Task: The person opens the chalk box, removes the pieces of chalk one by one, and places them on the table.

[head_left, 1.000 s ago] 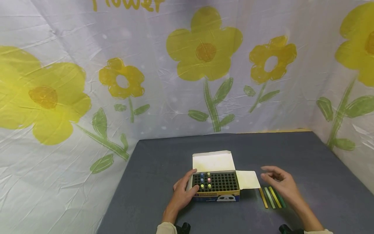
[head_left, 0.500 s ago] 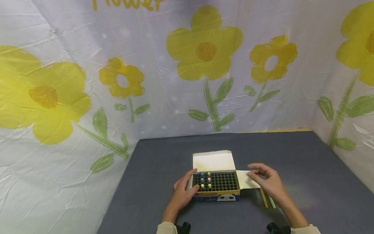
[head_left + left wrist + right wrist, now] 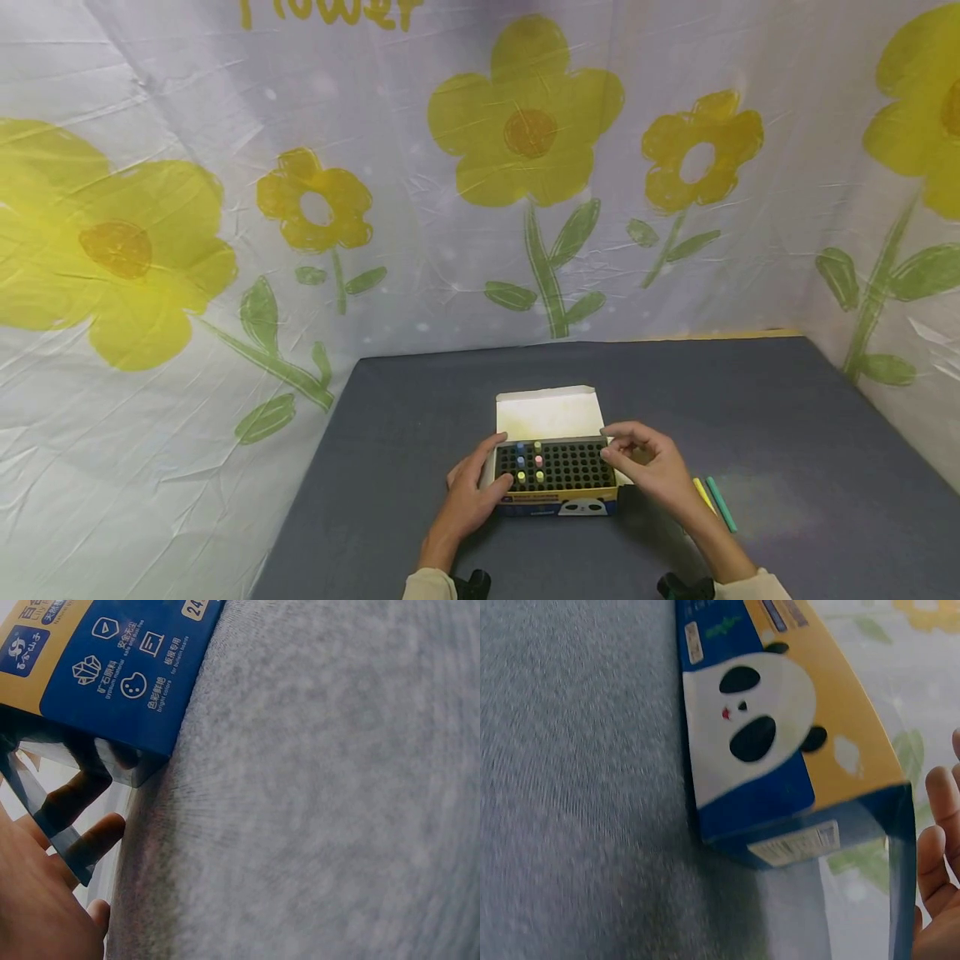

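An open chalk box (image 3: 558,500) with a black grid of holes sits on the grey table (image 3: 780,417), its lid (image 3: 547,412) folded back. Several coloured chalk sticks (image 3: 537,461) stand in its left holes. My left hand (image 3: 467,496) grips the box's left end, thumb on the top edge. My right hand (image 3: 648,471) hovers over the box's right end with fingers curled toward the thumb; whether it pinches anything is hidden. The box's blue side (image 3: 112,667) and its panda front (image 3: 772,727) fill the wrist views.
A yellow chalk stick (image 3: 702,493) and a green one (image 3: 722,504) lie on the table just right of my right wrist. A flower-printed sheet (image 3: 525,167) walls the table at the back and both sides.
My right hand moved left from the loose chalk sticks to the box's right end, covering the side flap. Only two loose sticks now show. The left hand stayed put.
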